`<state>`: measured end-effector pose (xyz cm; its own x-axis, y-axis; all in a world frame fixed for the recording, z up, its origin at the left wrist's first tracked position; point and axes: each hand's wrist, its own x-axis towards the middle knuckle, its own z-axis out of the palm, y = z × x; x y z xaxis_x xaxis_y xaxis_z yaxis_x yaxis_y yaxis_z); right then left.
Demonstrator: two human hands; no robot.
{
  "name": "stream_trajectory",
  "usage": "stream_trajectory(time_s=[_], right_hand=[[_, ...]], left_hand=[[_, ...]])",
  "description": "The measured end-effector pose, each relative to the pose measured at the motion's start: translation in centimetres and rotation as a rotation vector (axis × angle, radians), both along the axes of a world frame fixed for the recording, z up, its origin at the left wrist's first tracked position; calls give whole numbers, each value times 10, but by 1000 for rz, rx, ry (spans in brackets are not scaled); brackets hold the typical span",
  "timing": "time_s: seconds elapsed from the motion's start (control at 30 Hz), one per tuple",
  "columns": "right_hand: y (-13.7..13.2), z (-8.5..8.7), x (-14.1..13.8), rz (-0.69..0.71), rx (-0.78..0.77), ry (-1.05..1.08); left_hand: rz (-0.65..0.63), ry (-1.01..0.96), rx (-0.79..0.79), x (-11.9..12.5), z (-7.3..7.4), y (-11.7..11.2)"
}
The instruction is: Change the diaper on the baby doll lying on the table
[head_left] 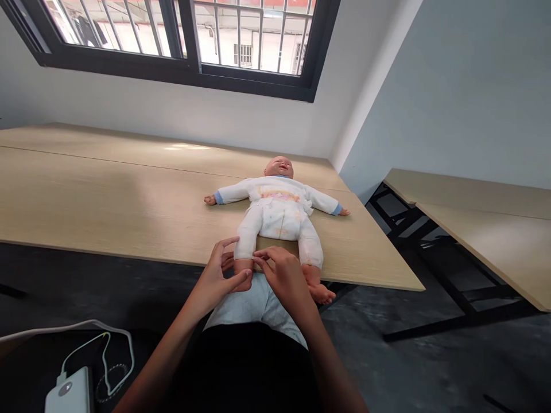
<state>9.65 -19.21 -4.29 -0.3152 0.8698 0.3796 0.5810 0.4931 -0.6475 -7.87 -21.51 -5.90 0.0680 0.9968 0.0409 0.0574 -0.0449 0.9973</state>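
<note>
- Lower left: white power bank with a white cable looped beside it, on a dark surface below the table's near edge.
- Upper left to centre: barred window in a black frame, above the far side of the table.
- Left and centre: light wood table, with plenty of open surface left of the doll; the near edge runs just in front of the hands.
- Left of centre: left hand, fingers spread and curved round the doll's lower leg, thumb stretched across its foot.
- Centre: baby doll on its back in white clothes, arms out, head toward the far edge, feet past the near edge.
- Centre: pale fabric below the table edge, just under the hands; cannot tell what it is.
- Just right of centre: right hand, thumb and fingertips pressed together at the same leg's cuff; the pinch itself is partly hidden.
- Right: second table, well apart, with dark floor between.
</note>
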Motion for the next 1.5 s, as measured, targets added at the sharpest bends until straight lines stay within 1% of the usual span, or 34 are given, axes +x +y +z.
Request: stream_trajectory(time_s=[0.13, 0.33, 0.5, 0.7, 0.8, 0.87, 0.93, 1.0, 1.07, 1.17, 1.3, 1.37, 1.5], right_hand=[[-1, -2, -3, 11, 93, -38], [-8, -9, -8, 6, 202, -119], [-9, -15, -9, 5, 251, -141], [-10, -19, -13, -11, 276, -124], [-9, -19, -13, -33, 240, -75], [-6, -15, -10, -16, 146, -21], [-2, -8, -4, 40, 47, -15], [3, 1, 3, 101, 20, -102], [6, 9, 6, 144, 75, -257], [10, 17, 6, 184, 225, -515], [16, 21, 1, 276, 484, -874], [20, 21, 0, 330, 557, -942], [31, 20, -1, 390, 564, -891]], left_hand=[[-7, -50, -24, -1, 3, 0], [-43, -8, -33, -6, 7, 0], [-46, 17, -30, -8, 12, 0], [-57, -11, -51, -6, 15, -1], [-62, -21, -52, -6, 14, -1], [-63, -33, -53, -6, 12, -1], [-68, -46, -53, -6, 10, 1], [-74, -52, -54, -6, 9, 2], [-72, -44, -48, -6, 8, 3], [-60, -12, -33, -7, 9, 2], [-81, 10, -34, -9, 10, 2], [-99, 8, -39, -11, 10, 3], [-99, -4, -33, -11, 11, 2]])
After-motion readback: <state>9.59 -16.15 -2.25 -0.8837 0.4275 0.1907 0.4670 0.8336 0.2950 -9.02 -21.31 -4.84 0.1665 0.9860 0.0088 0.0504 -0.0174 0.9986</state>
